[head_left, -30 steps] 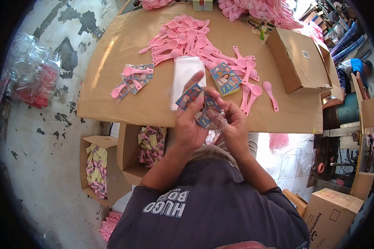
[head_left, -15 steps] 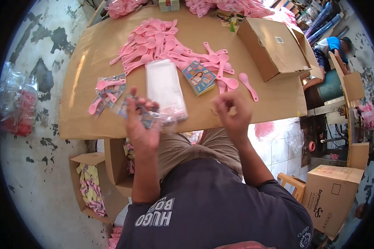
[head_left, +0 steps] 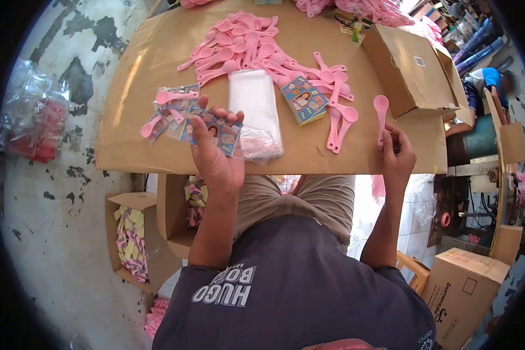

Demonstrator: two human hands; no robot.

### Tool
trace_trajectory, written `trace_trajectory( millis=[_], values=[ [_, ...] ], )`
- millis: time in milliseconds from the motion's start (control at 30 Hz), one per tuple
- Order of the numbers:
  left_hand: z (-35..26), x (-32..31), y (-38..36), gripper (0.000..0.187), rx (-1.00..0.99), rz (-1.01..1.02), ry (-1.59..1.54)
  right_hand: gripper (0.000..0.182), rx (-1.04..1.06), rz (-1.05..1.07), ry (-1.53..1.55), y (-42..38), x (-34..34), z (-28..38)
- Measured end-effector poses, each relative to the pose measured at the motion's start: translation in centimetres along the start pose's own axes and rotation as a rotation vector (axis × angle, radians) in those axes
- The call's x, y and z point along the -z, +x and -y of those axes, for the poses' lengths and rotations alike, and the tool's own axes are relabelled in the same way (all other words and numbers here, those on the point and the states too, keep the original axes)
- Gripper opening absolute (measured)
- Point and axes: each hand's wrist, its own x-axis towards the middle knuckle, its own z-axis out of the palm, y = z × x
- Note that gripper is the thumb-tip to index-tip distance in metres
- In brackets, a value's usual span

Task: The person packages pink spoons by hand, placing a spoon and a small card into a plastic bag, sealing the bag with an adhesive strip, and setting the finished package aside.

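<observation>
My left hand (head_left: pixel 219 154) is turned palm up, its fingers closed on a clear plastic bag with a blue printed card (head_left: pixel 230 140) inside. The bag's open end lies over the lower edge of a stack of clear plastic bags (head_left: pixel 254 99). At the right, my right hand (head_left: pixel 399 154) pinches the handle end of a pink spoon (head_left: pixel 381 108), bowl pointing away from me. A stack of printed cards (head_left: pixel 302 99) sits between the hands, beside two overlapping pink spoons (head_left: pixel 345 122). Left of my left hand lie bagged cards with pink spoons (head_left: pixel 174 98).
A large heap of pink spoons (head_left: pixel 239 44) covers the back middle of the table (head_left: pixel 134 140). An open cardboard box (head_left: pixel 405 73) stands at the right. Beyond it, another person (head_left: pixel 487 81) works. Boxes of packed goods (head_left: pixel 131 239) stand on the floor at left.
My right hand has moved right and taken hold of the single spoon lying there. My left hand keeps the bagged card. The whole view has shifted a little.
</observation>
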Motion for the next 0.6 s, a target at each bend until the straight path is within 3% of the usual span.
trace_trajectory(
  millis=[33, 100, 233, 533, 600],
  values=[
    [0.1, -0.2, 0.1, 0.055, -0.010, -0.005, 0.011, 0.022, 0.001, 0.012, 0.011, -0.7, -0.4, 0.3],
    [0.2, -0.5, 0.2, 0.057, -0.026, 0.007, -0.033, 0.022, -0.110, 0.324, 0.444, -2.3, -0.9, 0.7],
    [0.6, -1.3, 0.0, 0.057, -0.023, 0.033, -0.030, 0.022, -0.154, 0.758, 0.535, -5.4, -2.0, 4.3],
    [3.0, -2.3, -2.4, 0.054, 0.185, 0.163, -0.071, 0.030, -0.041, 0.839, 0.620, -6.6, -4.4, 6.4],
    [3.2, -2.5, -2.9, 0.056, 0.249, 0.163, -0.056, 0.030, -0.140, 0.827, 0.899, -6.9, -4.9, 6.8]
  ],
)
